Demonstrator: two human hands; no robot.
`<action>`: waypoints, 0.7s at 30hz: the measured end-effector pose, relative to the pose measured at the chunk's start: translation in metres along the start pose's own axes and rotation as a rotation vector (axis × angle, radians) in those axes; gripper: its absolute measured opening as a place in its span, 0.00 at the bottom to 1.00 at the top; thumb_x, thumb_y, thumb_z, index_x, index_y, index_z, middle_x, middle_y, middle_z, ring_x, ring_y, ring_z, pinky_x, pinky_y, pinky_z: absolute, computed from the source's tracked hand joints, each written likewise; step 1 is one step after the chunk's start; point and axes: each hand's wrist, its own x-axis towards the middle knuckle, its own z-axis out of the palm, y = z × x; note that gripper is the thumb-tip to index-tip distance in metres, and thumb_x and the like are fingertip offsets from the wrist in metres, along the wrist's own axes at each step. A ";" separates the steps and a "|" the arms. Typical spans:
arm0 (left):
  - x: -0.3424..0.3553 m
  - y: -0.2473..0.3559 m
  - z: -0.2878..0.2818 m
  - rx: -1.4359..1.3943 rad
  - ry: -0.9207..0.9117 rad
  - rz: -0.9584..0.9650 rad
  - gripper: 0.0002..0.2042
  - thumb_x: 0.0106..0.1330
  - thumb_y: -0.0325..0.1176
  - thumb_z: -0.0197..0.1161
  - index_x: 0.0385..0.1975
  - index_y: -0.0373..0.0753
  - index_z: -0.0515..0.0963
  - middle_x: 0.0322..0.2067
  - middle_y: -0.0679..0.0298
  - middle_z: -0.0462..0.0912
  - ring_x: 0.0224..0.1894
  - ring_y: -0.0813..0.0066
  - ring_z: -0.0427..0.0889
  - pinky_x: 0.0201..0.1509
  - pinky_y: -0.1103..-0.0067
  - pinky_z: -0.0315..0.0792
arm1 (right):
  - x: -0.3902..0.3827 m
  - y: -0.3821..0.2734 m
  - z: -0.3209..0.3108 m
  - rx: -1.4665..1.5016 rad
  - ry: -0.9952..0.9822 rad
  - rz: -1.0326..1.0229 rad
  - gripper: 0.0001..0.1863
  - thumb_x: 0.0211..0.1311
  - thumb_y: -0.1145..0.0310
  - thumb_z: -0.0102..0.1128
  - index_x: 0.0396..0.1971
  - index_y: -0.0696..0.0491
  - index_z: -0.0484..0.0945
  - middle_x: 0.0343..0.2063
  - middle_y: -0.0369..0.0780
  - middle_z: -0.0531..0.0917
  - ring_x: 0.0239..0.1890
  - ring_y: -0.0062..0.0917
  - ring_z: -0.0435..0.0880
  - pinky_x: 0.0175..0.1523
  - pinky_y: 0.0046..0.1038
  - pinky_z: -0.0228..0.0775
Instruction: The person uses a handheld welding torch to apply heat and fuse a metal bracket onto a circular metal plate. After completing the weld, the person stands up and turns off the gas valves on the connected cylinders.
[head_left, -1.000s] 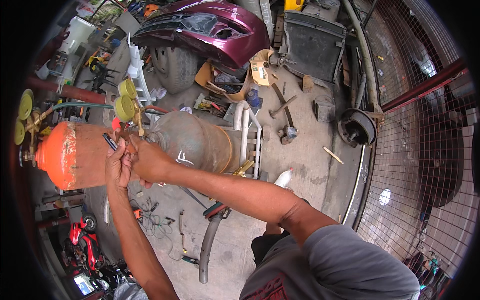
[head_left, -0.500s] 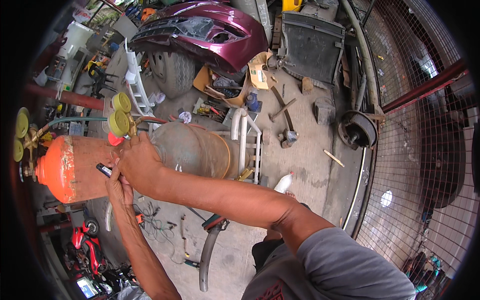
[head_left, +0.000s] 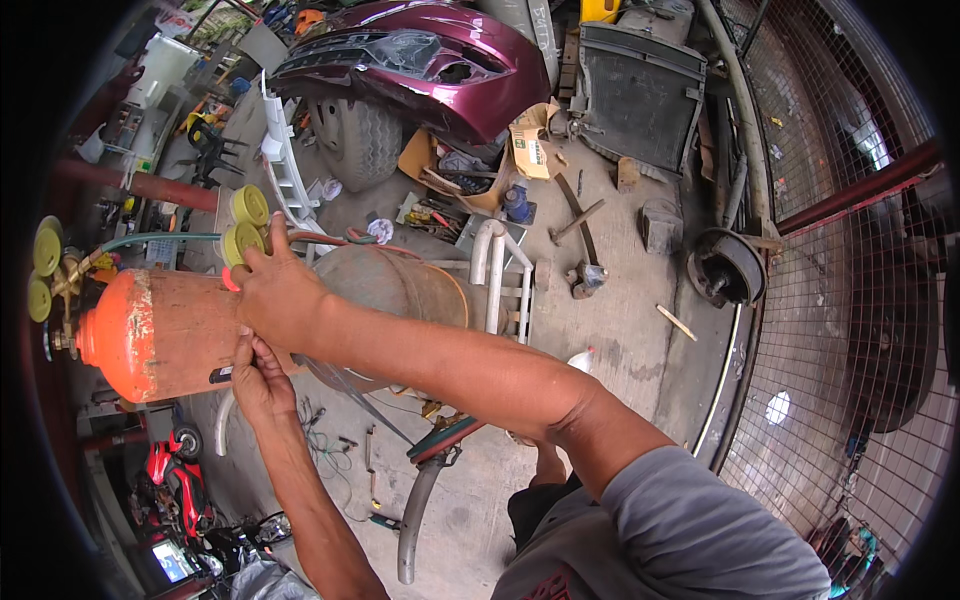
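Observation:
An orange gas cylinder (head_left: 180, 320) lies on its side at the left, next to a grey cylinder (head_left: 400, 290). A regulator with two yellow-green gauges (head_left: 243, 242) and a red knob (head_left: 231, 279) stands above the orange one. My right hand (head_left: 285, 290) is closed about the regulator's right side, one finger stretched up beside the gauges; its grip is partly hidden. Just below, my left hand (head_left: 265, 380) has its fingers pinched together. A small black object (head_left: 220, 375) with a pale mark sticks out beside them, mostly hidden by the hand.
Another gauge set (head_left: 45, 265) sits at the orange cylinder's end. Hoses (head_left: 440, 440) hang by a curved grey pipe (head_left: 410, 530). A purple bumper (head_left: 440, 65), a tyre (head_left: 357, 145) and a hammer (head_left: 577, 222) lie beyond. Wire mesh (head_left: 840, 300) runs along the right.
My right hand's fingers have spread upward along the gauges. My left hand has shifted slightly down and right, and the black object now shows lower, beside its fingers. The view has shifted slightly.

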 end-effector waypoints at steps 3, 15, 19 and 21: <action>-0.004 0.003 0.003 0.022 0.059 -0.013 0.07 0.67 0.22 0.71 0.42 0.30 0.84 0.39 0.62 0.87 0.36 0.83 0.85 0.38 0.94 0.83 | 0.004 0.005 0.005 0.068 -0.047 -0.014 0.13 0.61 0.61 0.64 0.41 0.48 0.92 0.50 0.40 0.84 0.61 0.41 0.78 0.70 0.73 0.48; -0.014 0.000 0.004 0.130 -0.039 0.051 0.10 0.72 0.28 0.69 0.33 0.42 0.72 0.37 0.64 0.83 0.30 0.82 0.78 0.29 0.90 0.74 | 0.002 0.020 0.008 -0.079 -0.043 0.058 0.16 0.61 0.61 0.66 0.49 0.43 0.86 0.43 0.34 0.88 0.56 0.33 0.78 0.60 0.42 0.59; 0.007 0.012 -0.010 0.149 -0.104 -0.033 0.08 0.74 0.29 0.67 0.35 0.43 0.73 0.36 0.64 0.83 0.27 0.83 0.74 0.26 0.88 0.67 | -0.007 0.006 0.002 -0.051 -0.055 0.155 0.14 0.62 0.60 0.65 0.47 0.45 0.85 0.39 0.34 0.89 0.55 0.31 0.77 0.54 0.35 0.58; 0.021 0.022 -0.021 0.154 -0.198 -0.099 0.07 0.74 0.29 0.66 0.36 0.42 0.74 0.37 0.64 0.83 0.26 0.84 0.73 0.25 0.88 0.66 | -0.018 -0.009 0.003 -0.056 -0.004 0.201 0.14 0.63 0.60 0.64 0.46 0.46 0.85 0.37 0.34 0.89 0.54 0.31 0.76 0.52 0.34 0.58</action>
